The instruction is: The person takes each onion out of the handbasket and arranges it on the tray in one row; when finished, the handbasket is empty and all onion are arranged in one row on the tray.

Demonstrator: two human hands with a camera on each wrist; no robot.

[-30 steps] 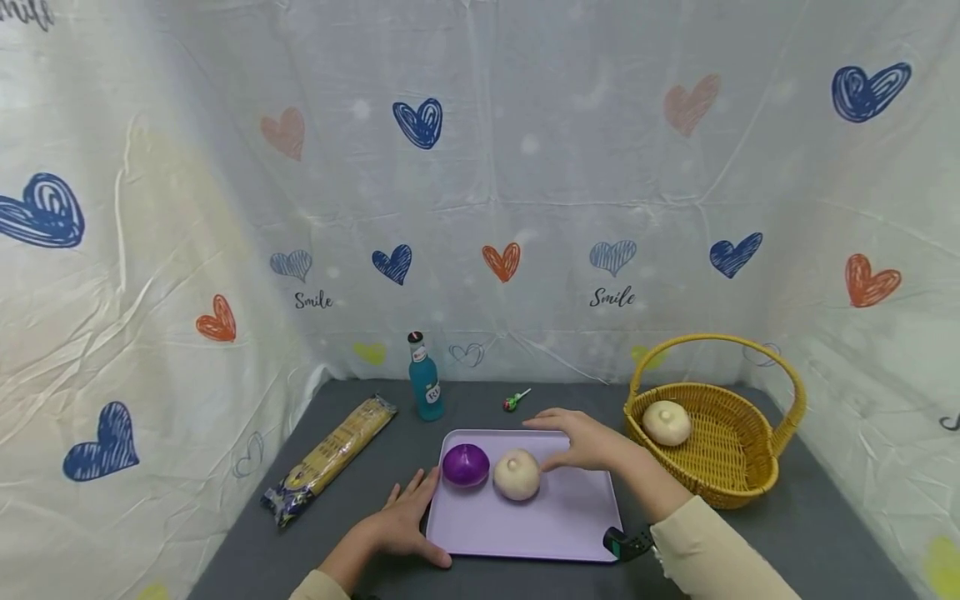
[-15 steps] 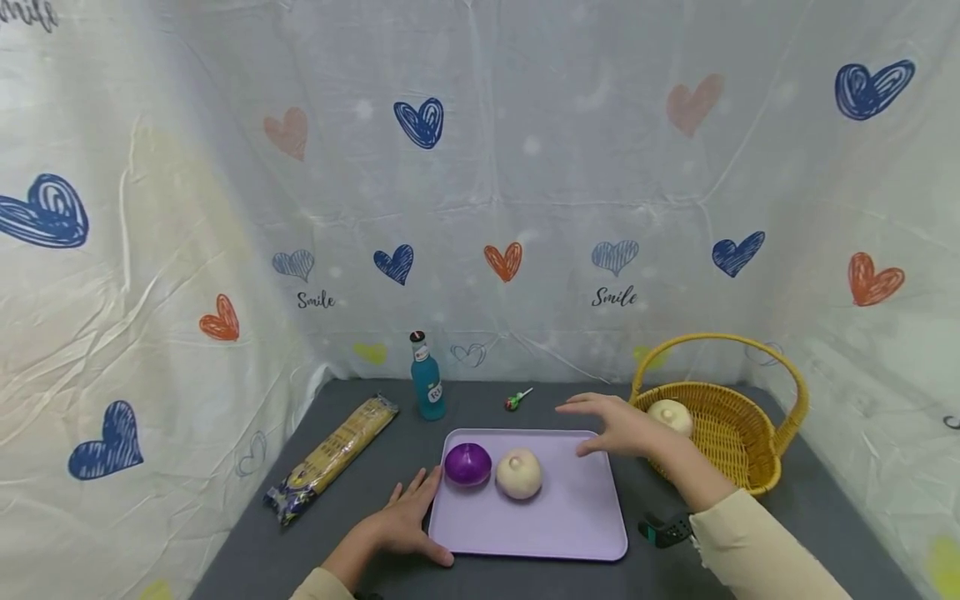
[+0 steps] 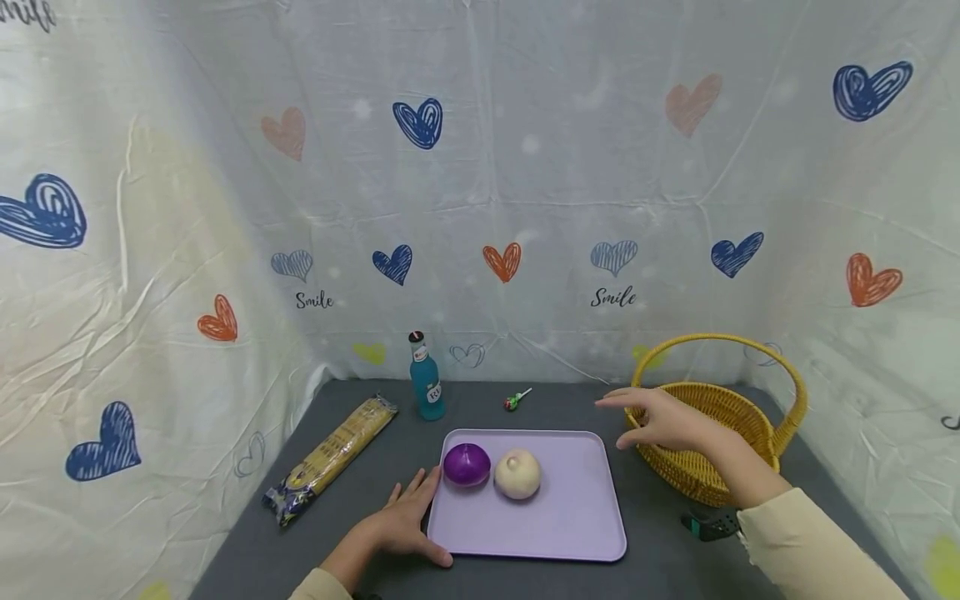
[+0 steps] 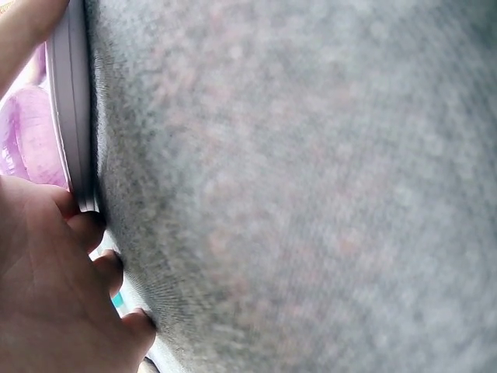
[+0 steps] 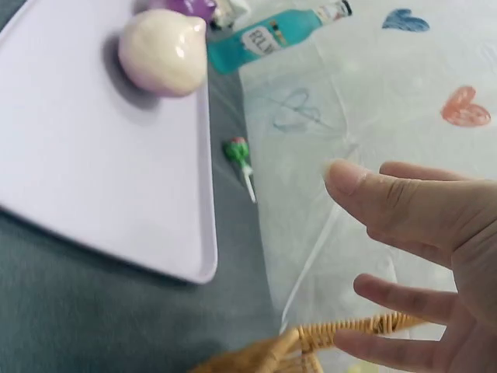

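A lilac tray point(image 3: 570, 517) lies on the dark table and holds a purple onion point(image 3: 467, 465) and a white onion point(image 3: 517, 474) side by side. At the tray's left edge my left hand point(image 3: 405, 518) rests with spread fingers, its fingertips and thumb right at the rim. My right hand point(image 3: 667, 422) holds nothing, fingers extended and thumb apart, and overlaps the left side of a yellow wicker basket point(image 3: 750, 467) in the head view. That hand hides the inside left of the basket. From the right wrist, the right hand point(image 5: 435, 241) shows with a gap between thumb and fingers.
A blue bottle point(image 3: 427, 383) stands upright behind the tray. Beside it lies a lollipop point(image 3: 513, 402) with a green wrapper. To the left is a long yellow packet point(image 3: 333, 454). A white curtain with hearts point(image 3: 495, 167) closes off the back and sides.
My right hand has moved right from beside the white onion on the tray to the basket, covering the white onion seen there earlier. The left hand has stayed put.
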